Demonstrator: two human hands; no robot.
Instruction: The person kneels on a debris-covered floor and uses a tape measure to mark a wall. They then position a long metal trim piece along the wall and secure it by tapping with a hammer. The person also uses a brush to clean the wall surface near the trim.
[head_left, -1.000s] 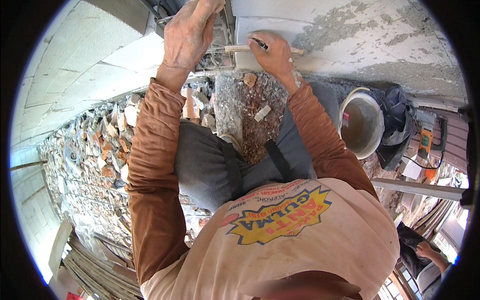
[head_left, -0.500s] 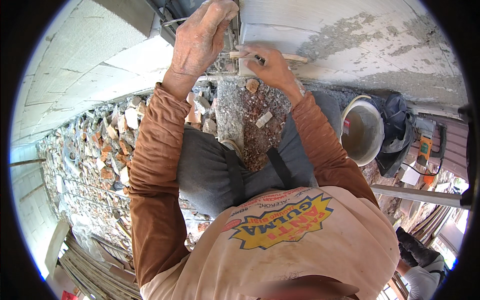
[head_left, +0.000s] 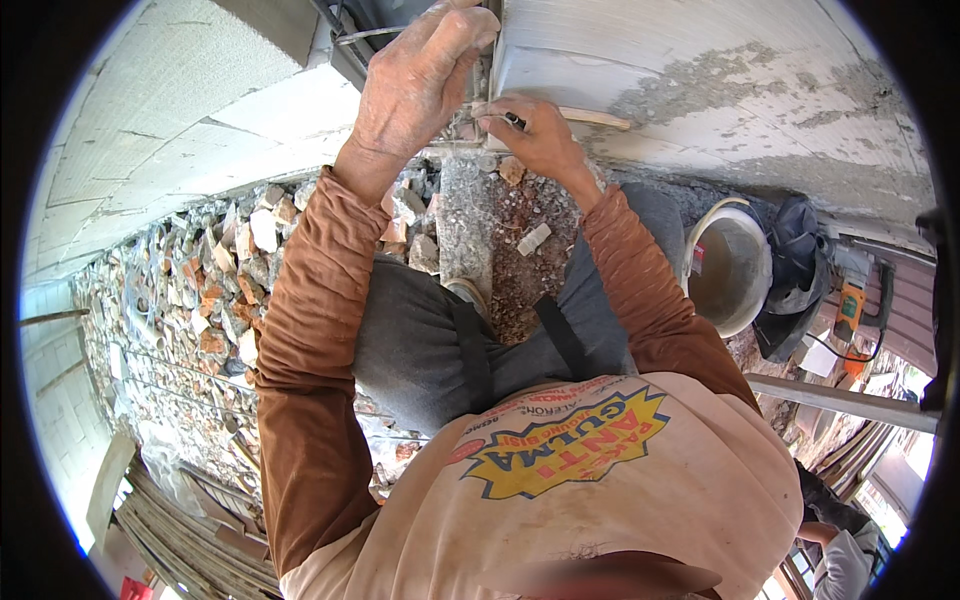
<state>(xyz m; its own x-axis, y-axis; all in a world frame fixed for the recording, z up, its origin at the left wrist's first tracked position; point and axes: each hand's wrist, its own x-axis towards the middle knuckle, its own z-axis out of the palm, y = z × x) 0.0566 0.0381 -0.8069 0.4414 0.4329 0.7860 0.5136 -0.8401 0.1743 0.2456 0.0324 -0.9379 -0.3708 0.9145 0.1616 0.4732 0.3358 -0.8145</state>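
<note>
My left hand (head_left: 420,85) is raised at the top, closed with fingers curled beside the steel bars (head_left: 362,36); what it grips, if anything, is hidden. Just right of it and a little lower, my right hand (head_left: 543,143) is closed in a pinch. A small dark piece (head_left: 515,121) shows between its fingers, too small to name. Behind that hand a thin wooden strip (head_left: 595,117) sticks out to the right, against the pale block wall (head_left: 560,70); whether the fingers touch it, I cannot tell.
Broken brick rubble (head_left: 225,265) spreads at left. A narrow concrete ledge (head_left: 465,225) runs between my legs. At right stand a bucket (head_left: 760,265), a black bag (head_left: 795,240) and an orange-grey power tool (head_left: 850,300). Another person's arm (head_left: 845,565) shows at lower right.
The view has shifted slightly, and both hands appear a little further right. The strip's left end, visible before, is hidden behind my right hand. The other person's arm has moved.
</note>
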